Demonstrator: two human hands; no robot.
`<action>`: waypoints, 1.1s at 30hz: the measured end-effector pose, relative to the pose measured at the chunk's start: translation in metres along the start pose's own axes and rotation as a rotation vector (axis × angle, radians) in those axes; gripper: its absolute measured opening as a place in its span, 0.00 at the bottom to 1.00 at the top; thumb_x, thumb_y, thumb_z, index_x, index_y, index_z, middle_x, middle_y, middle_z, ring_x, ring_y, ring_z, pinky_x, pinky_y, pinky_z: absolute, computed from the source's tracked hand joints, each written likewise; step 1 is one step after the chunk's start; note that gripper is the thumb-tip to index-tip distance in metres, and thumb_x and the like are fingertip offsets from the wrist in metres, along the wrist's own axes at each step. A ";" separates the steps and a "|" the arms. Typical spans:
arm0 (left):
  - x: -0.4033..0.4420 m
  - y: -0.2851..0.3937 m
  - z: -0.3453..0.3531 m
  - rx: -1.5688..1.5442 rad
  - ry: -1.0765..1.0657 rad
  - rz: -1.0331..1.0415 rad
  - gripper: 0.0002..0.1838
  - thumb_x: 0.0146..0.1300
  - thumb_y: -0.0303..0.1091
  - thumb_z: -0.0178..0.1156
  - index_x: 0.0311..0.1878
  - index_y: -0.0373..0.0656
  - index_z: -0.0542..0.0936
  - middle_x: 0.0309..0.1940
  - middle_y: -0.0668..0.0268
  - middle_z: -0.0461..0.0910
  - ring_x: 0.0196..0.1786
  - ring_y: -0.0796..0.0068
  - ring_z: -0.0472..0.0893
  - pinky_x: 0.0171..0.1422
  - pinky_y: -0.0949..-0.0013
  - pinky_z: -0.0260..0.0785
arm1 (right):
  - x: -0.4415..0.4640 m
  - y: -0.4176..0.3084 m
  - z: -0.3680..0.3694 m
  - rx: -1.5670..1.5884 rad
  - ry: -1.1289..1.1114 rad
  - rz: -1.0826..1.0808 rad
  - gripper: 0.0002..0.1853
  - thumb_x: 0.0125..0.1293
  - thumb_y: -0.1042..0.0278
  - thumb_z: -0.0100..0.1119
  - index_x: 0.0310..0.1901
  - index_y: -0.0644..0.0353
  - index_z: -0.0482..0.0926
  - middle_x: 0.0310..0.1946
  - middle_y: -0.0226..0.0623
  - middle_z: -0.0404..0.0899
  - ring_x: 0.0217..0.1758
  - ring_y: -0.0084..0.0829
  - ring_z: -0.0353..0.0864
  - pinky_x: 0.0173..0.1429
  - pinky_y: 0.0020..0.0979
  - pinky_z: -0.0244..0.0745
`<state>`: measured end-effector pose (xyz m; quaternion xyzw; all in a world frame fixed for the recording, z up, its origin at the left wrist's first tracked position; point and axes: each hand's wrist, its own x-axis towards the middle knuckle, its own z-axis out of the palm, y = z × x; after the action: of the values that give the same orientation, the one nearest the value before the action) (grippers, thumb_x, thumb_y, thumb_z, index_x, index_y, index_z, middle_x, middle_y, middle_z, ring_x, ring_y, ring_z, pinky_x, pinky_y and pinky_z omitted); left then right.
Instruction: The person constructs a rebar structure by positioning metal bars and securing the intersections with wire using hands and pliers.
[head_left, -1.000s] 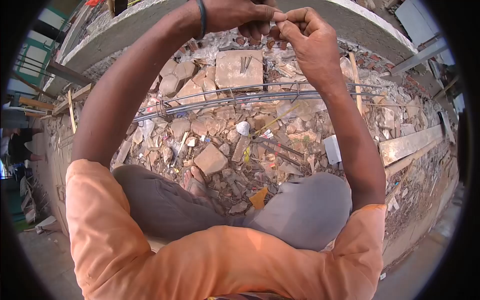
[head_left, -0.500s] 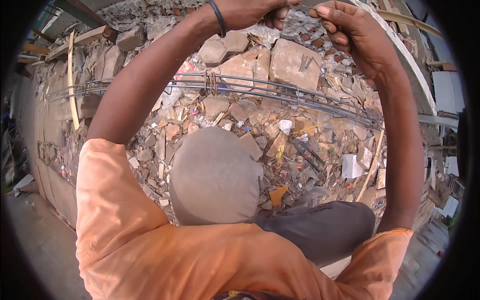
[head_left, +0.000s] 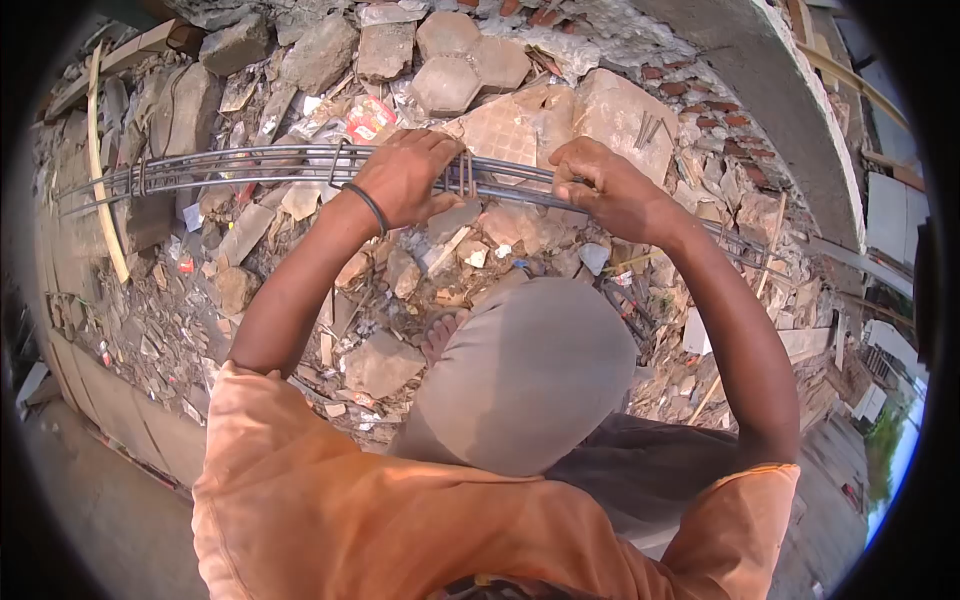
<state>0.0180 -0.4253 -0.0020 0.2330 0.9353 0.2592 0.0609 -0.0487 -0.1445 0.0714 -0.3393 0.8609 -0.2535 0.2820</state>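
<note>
A long bundle of steel rebar [head_left: 245, 164] runs across the view above the rubble, with rectangular stirrups around it. My left hand [head_left: 405, 180] lies over the bars, its fingers curled across them beside a group of rusty stirrups [head_left: 462, 175] and its thumb below. A dark band circles that wrist. Further right, my right hand [head_left: 612, 190] is closed at the bars, thumb and forefinger pinched together. Whatever is in that pinch is too small to make out. Another stirrup [head_left: 341, 160] stands just left of my left hand.
Broken concrete and brick rubble cover the ground. Several nails [head_left: 648, 130] lie on a flat concrete slab [head_left: 625, 105]. A wooden strip [head_left: 103, 190] crosses the rebar's left end. A concrete beam [head_left: 790, 110] slants along the upper right. My bent knee [head_left: 530, 380] is below the bars.
Both hands have come down from the top of the view to the rebar, where they were close together with a thin strand at the fingertips. The view has shifted, and my knee appears further right.
</note>
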 end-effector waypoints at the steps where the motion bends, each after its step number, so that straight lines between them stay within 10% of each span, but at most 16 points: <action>1: -0.004 -0.002 -0.003 0.011 -0.014 0.005 0.35 0.49 0.45 0.73 0.59 0.40 0.74 0.55 0.50 0.77 0.59 0.47 0.75 0.67 0.53 0.67 | 0.002 0.000 0.011 0.037 -0.059 -0.048 0.08 0.70 0.67 0.57 0.38 0.62 0.74 0.44 0.38 0.75 0.48 0.35 0.73 0.55 0.35 0.68; 8: -0.022 -0.036 -0.031 0.106 -0.066 0.044 0.33 0.49 0.43 0.71 0.56 0.35 0.73 0.51 0.49 0.77 0.58 0.50 0.75 0.68 0.55 0.65 | 0.010 -0.011 -0.033 -0.089 -0.147 0.220 0.11 0.69 0.63 0.55 0.39 0.63 0.78 0.38 0.46 0.79 0.44 0.48 0.78 0.51 0.41 0.71; 17: -0.058 -0.037 -0.084 0.191 0.041 -0.196 0.40 0.48 0.46 0.73 0.62 0.35 0.71 0.57 0.47 0.75 0.65 0.46 0.71 0.70 0.54 0.63 | -0.025 0.028 -0.112 0.048 0.004 0.334 0.10 0.70 0.66 0.54 0.35 0.64 0.74 0.24 0.35 0.75 0.26 0.22 0.75 0.34 0.32 0.71; 23: 0.002 0.015 -0.012 0.045 0.050 -0.221 0.25 0.68 0.51 0.56 0.50 0.35 0.81 0.49 0.49 0.81 0.57 0.49 0.78 0.63 0.55 0.68 | 0.000 0.026 -0.088 -0.021 -0.060 0.130 0.12 0.70 0.63 0.54 0.38 0.65 0.77 0.23 0.37 0.77 0.27 0.25 0.77 0.35 0.33 0.73; 33: 0.021 0.030 -0.002 -0.092 -0.102 -0.296 0.23 0.67 0.50 0.57 0.50 0.36 0.81 0.45 0.47 0.82 0.50 0.48 0.81 0.57 0.55 0.72 | -0.019 0.045 -0.073 0.148 -0.127 0.110 0.10 0.72 0.66 0.54 0.37 0.64 0.74 0.25 0.29 0.72 0.27 0.21 0.74 0.34 0.28 0.71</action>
<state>0.0107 -0.3936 0.0150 0.1027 0.9423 0.2778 0.1564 -0.1049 -0.0839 0.1008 -0.2854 0.8375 -0.2784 0.3738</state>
